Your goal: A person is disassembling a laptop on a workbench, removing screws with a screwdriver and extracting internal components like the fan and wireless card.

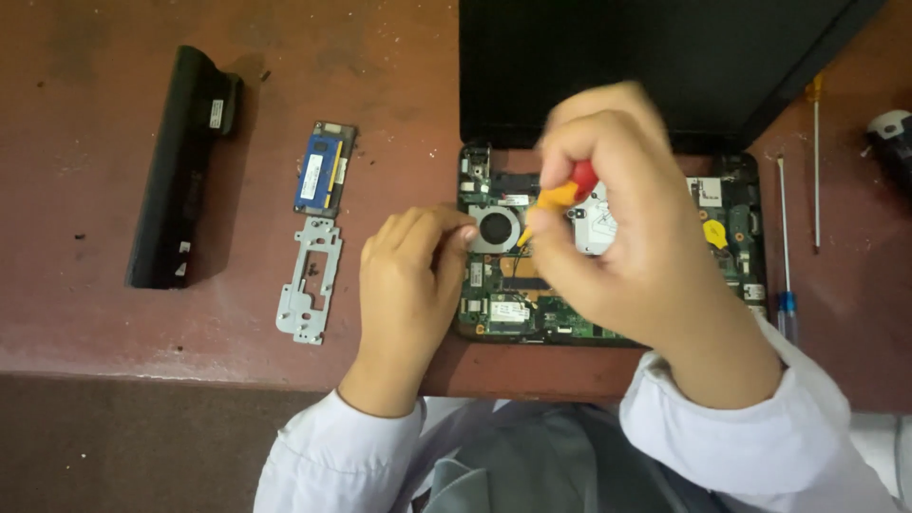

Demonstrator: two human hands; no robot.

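Fingers (570, 157) of the right hand (617, 237) pinched a red-and-orange screwdriver (560, 195), its long axis slanting down-left to the cooling fan (495, 229) of an opened laptop (608, 247). The left hand (408, 285), fingers curled together (holding nothing visible), rested just left of that fan on the tabletop (95, 323).

A small electronics repair bench, by the look of it. An opened laptop (608, 247) with its circuit board bare lies at the centre of a worn reddish-brown table (95, 323). A removed battery (180, 166), memory module (324, 169) and metal bracket (309, 280) sit toward nine o'clock, thin screwdrivers (785, 237) toward three.
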